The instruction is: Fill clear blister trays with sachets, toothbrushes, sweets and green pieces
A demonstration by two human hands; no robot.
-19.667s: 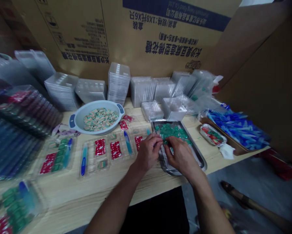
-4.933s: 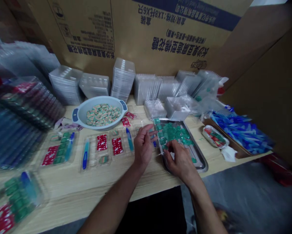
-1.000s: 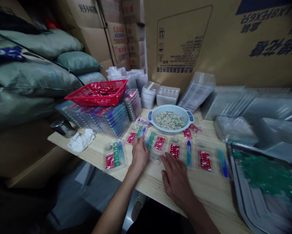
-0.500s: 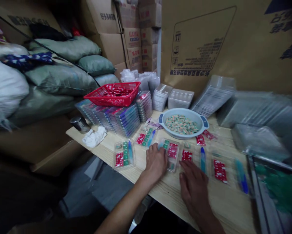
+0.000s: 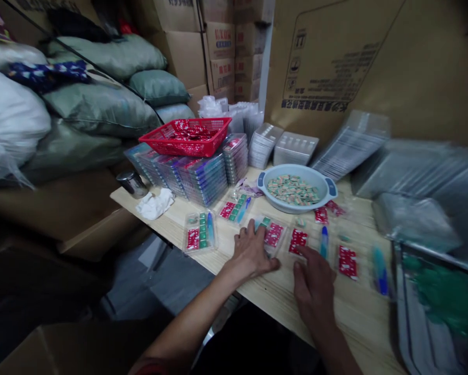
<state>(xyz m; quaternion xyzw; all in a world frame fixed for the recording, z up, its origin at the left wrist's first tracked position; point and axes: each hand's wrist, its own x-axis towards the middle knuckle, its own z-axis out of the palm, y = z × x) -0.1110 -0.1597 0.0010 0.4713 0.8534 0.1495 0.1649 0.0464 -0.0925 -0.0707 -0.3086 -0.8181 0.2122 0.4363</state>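
My left hand [image 5: 253, 251] rests at the near left side of a clear plastic tray [image 5: 273, 235] that holds a red patterned packet and green squares. Its fingers are spread, the thumb stretched to the right, and they hide part of the tray. My right hand [image 5: 315, 278] is low over the table, thumb and forefinger apart, its fingertip at a red packet [image 5: 298, 240] in another tray. A blue pen [image 5: 324, 242] lies just beyond that hand. To the right are one more red packet [image 5: 347, 261] and a blue pen [image 5: 380, 271] in a tray.
Two filled trays, one with green squares [image 5: 202, 230], lie to the left. Behind stand a light-blue basin [image 5: 262, 194] of small pieces, stacked filled trays [image 5: 202, 179] under a red basket [image 5: 167, 147], and empty clear trays [image 5: 295, 148]. A metal-edged container [image 5: 402, 307] sits at right.
The view has tilted down slightly, so the table sits higher in it. My left thumb has spread away from the fingers. My right hand stays close to the red packet.
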